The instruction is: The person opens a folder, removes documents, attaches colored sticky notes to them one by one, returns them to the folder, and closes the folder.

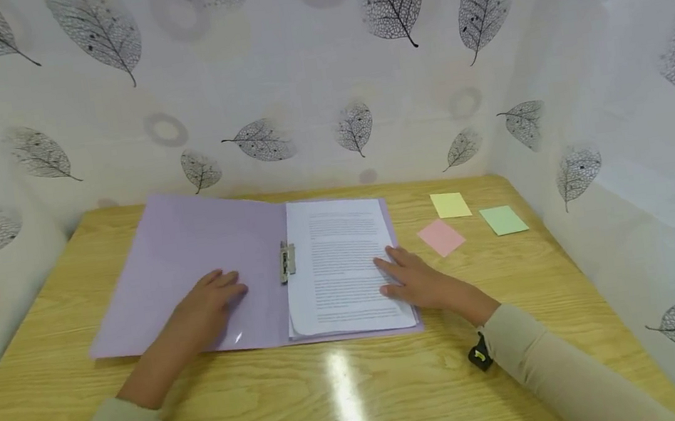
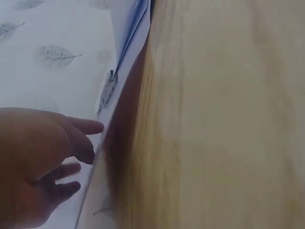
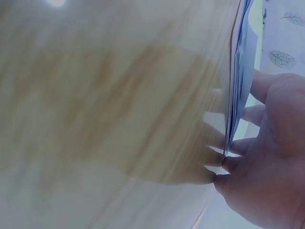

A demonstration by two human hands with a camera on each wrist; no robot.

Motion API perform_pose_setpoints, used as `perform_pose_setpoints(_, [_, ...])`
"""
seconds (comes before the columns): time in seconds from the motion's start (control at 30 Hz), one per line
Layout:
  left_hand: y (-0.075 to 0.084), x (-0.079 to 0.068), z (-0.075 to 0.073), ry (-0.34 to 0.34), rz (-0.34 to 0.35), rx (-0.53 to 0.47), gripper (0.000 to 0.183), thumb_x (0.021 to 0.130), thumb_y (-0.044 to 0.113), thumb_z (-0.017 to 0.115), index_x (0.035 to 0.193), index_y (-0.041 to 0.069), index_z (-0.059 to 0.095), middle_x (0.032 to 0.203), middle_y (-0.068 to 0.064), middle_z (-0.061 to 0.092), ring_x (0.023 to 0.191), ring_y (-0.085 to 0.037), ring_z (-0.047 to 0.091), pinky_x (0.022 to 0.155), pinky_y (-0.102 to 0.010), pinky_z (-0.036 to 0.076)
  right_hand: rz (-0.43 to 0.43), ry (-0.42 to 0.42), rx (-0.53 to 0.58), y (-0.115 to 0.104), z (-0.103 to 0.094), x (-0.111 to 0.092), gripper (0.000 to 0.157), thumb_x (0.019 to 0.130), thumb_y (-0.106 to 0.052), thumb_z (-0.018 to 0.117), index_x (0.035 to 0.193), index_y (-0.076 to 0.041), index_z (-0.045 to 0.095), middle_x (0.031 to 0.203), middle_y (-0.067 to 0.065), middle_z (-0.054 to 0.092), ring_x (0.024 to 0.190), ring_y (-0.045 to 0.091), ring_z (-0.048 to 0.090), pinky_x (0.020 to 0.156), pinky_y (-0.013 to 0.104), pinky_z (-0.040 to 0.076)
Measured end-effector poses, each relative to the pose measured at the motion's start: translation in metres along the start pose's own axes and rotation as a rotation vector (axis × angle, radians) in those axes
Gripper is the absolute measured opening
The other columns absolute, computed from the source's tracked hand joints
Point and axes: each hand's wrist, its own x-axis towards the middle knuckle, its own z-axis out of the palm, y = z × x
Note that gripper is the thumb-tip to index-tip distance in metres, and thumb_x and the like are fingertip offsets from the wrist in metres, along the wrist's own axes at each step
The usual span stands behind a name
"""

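Folder (image 1: 259,279), unfolded on the worktop (image 1: 262,408). Left hand (image 1: 209,308), loosely extended, gripping nothing, at its 9 o'clock half; right hand (image 1: 415,282), fingers splayed, gripping nothing, at the papers' (image 1: 343,253) 3 o'clock edge. Light, flat pressure should keep sheets square to the clip (image 1: 286,262).

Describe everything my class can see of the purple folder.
The folder is light purple, with a smooth, shiny surface that looks like plastic. It lies open on the wooden table, its cover spread to the left. A metal clip sits near its middle. Printed sheets hide most of its right side, leaving purple strips at the edges. The left hand appears to rest on the cover; the right hand lies at the sheets' right edge.
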Motion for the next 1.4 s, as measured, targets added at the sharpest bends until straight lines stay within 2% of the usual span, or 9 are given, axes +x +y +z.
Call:
perform_pose_setpoints(0.1, [0.005,0.014,0.002,-0.032,0.011,-0.012,0.034,0.093,-0.005,0.058,0.122,0.006,0.071,0.136,-0.022,0.061,0.132,-0.044,0.051,0.109,-0.057,0.042,-0.009,-0.002,-0.038,0.0,-0.003,0.002,0.066,0.106,-0.04,0.047,0.159,-0.006,0.027,0.165,0.029,0.01,0.153,0.048,0.007,0.121,0.066,0.009])
perform_pose_setpoints(0.23, [0.014,0.028,0.004,-0.029,-0.008,0.019,0.026,0.096,0.009,0.063,0.12,0.009,0.073,0.119,-0.016,0.067,0.111,-0.036,0.062,0.089,-0.052,0.055,-0.009,0.004,-0.076,0.003,-0.008,0.004,0.066,0.106,-0.041,0.048,0.16,-0.009,0.028,0.166,0.026,0.013,0.153,0.045,0.011,0.121,0.067,0.008])
perform_pose_setpoints(0.37, [0.018,0.044,0.006,-0.057,-0.031,0.026,0.024,0.097,0.024,0.066,0.115,0.012,0.075,0.112,-0.011,0.067,0.104,-0.032,0.061,0.082,-0.051,0.054,-0.002,-0.015,-0.064,0.009,-0.011,0.007,0.067,0.106,-0.042,0.047,0.16,-0.011,0.025,0.167,0.024,0.01,0.155,0.042,0.008,0.122,0.064,0.005])
perform_pose_setpoints(0.53, [0.015,0.074,0.017,-0.13,-0.044,-0.104,0.03,0.094,0.041,0.069,0.114,0.019,0.075,0.115,-0.004,0.07,0.109,-0.028,0.063,0.09,-0.052,0.049,0.0,-0.024,-0.032,0.011,-0.011,0.007,0.067,0.105,-0.041,0.049,0.16,-0.01,0.025,0.167,0.024,0.007,0.154,0.043,0.006,0.123,0.063,0.005])
perform_pose_setpoints(0.7, [0.011,0.093,0.019,-0.214,-0.101,-0.224,0.03,0.091,0.047,0.071,0.103,0.02,0.074,0.105,0.002,0.071,0.097,-0.02,0.063,0.088,-0.045,0.048,-0.008,-0.023,-0.017,0.011,-0.009,0.008,0.066,0.105,-0.039,0.049,0.16,-0.01,0.026,0.166,0.026,0.007,0.154,0.046,0.006,0.123,0.063,0.006])
perform_pose_setpoints(0.8, [0.012,0.096,0.014,-0.259,-0.12,-0.263,0.028,0.09,0.046,0.073,0.099,0.019,0.073,0.102,0.002,0.071,0.093,-0.019,0.06,0.086,-0.043,0.048,-0.01,-0.019,-0.016,0.009,-0.01,0.008,0.066,0.105,-0.037,0.05,0.159,-0.008,0.027,0.166,0.027,0.008,0.153,0.047,0.006,0.122,0.064,0.007])
perform_pose_setpoints(0.93, [0.011,0.095,0.012,-0.278,-0.124,-0.295,0.03,0.089,0.046,0.074,0.101,0.018,0.072,0.104,0.001,0.071,0.095,-0.019,0.06,0.088,-0.044,0.047,-0.003,-0.017,-0.018,0.007,-0.011,0.007,0.065,0.105,-0.036,0.051,0.159,-0.007,0.028,0.166,0.028,0.009,0.153,0.048,0.008,0.122,0.064,0.009])
perform_pose_setpoints(1.23, [0.007,0.092,0.026,-0.178,-0.097,-0.255,0.031,0.087,0.047,0.076,0.099,0.02,0.068,0.101,0.003,0.069,0.093,-0.019,0.06,0.086,-0.046,0.046,-0.008,-0.01,-0.028,0.008,-0.009,0.009,0.064,0.105,-0.035,0.051,0.159,-0.007,0.028,0.165,0.028,0.009,0.153,0.048,0.008,0.122,0.065,0.009])
perform_pose_setpoints(1.4, [0.011,0.091,0.03,-0.159,-0.115,-0.221,0.034,0.088,0.048,0.075,0.1,0.018,0.066,0.098,0.002,0.067,0.089,-0.019,0.059,0.084,-0.047,0.045,-0.028,-0.003,-0.02,0.009,-0.008,0.009,0.064,0.105,-0.033,0.051,0.158,-0.004,0.03,0.164,0.03,0.011,0.152,0.049,0.009,0.12,0.068,0.01])
